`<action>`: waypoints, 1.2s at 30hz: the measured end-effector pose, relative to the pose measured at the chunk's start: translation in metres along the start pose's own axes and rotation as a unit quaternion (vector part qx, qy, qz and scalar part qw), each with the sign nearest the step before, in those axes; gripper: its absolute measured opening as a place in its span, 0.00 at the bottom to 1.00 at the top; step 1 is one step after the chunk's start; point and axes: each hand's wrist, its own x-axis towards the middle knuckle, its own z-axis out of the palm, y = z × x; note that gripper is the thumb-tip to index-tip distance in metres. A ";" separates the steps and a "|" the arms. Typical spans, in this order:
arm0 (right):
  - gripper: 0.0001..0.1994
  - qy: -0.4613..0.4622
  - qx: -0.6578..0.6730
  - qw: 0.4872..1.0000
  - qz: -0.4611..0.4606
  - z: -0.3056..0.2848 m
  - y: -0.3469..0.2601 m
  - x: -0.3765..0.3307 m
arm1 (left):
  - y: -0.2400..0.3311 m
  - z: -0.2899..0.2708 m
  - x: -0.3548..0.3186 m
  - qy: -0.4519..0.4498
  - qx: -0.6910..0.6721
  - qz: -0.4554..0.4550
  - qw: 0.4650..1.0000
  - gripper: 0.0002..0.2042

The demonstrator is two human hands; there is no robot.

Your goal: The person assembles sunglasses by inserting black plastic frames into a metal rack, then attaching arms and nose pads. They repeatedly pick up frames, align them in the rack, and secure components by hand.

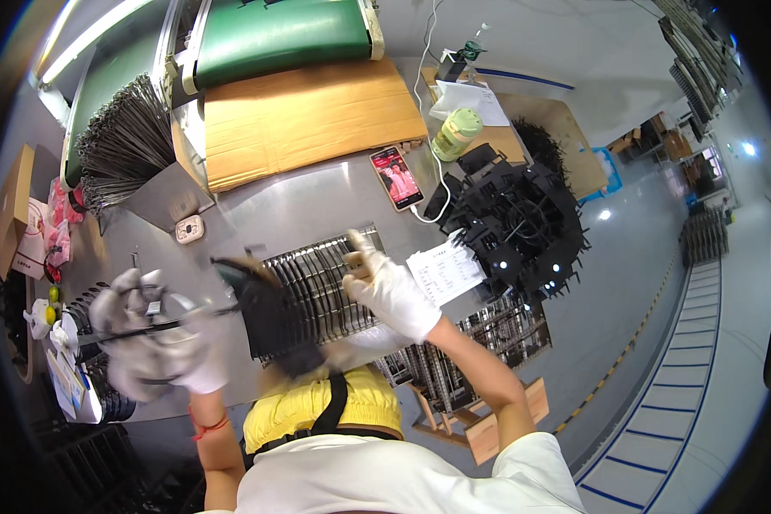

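At the far left, the left hand, in a white glove and blurred by motion, is clenched around a bundle of thin black rods whose free ends point right toward a dark fan-shaped part; just beyond those fingers a bin of more black parts sits at the counter's edge, and farther up lies a big heap of loose grey rods. Between the two hands, the fan-shaped part rests on a ribbed metal rack lying flat on the counter. The right hand, also gloved, is raised over the rack's right side, fingers curled on a small dark piece; exactly what it is cannot be told. Right of these fingers lie a printed sheet and a pile of black spoked frames; above them, a phone and a green bottle. The step looks like feeding rods into the part on the rack; the next move would call for lining the rod ends up with its slots while steadying it.
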 end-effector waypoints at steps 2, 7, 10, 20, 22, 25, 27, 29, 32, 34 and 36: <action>0.35 -0.082 0.169 0.980 -0.071 -0.010 -0.042 -0.003 | 0.002 0.028 -0.024 -0.020 0.124 0.078 0.989 0.17; 0.26 -0.031 -0.302 0.915 -0.264 -0.017 -0.029 -0.002 | 0.034 0.066 -0.014 -0.467 0.279 0.280 0.791 0.11; 0.24 0.110 -0.105 0.982 -0.116 -0.008 0.027 -0.005 | 0.029 0.019 0.001 -0.433 0.168 0.033 0.885 0.07; 0.08 -0.078 -0.273 0.959 -0.009 0.050 0.115 -0.025 | -0.045 0.051 0.066 -0.166 0.162 -0.217 0.948 0.23; 0.07 -0.114 -0.280 0.953 -0.012 0.034 0.116 -0.025 | -0.003 0.155 0.032 -0.298 -0.089 -0.337 0.888 0.41; 0.09 -0.130 -0.243 0.959 -0.063 0.039 0.120 -0.012 | -0.011 0.127 0.034 -0.346 -0.034 -0.243 0.906 0.45; 0.15 -0.137 -0.230 0.963 -0.029 0.040 0.102 -0.014 | -0.046 0.070 0.033 -0.324 -0.011 -0.294 0.899 0.42; 0.24 -0.136 -0.144 0.978 0.061 0.044 0.094 -0.018 | -0.071 0.006 0.041 -0.241 -0.023 -0.410 0.879 0.38; 0.33 -0.090 0.095 0.950 0.284 0.041 0.069 -0.019 | -0.079 -0.080 0.083 -0.103 0.049 -0.456 0.883 0.31; 0.35 -0.065 0.056 0.964 0.250 0.042 0.080 -0.023 | -0.099 -0.145 0.117 0.021 0.009 -0.435 0.900 0.27; 0.37 -0.083 -0.080 0.971 0.210 0.037 0.072 -0.019 | -0.128 -0.210 0.159 0.067 0.076 -0.387 0.917 0.22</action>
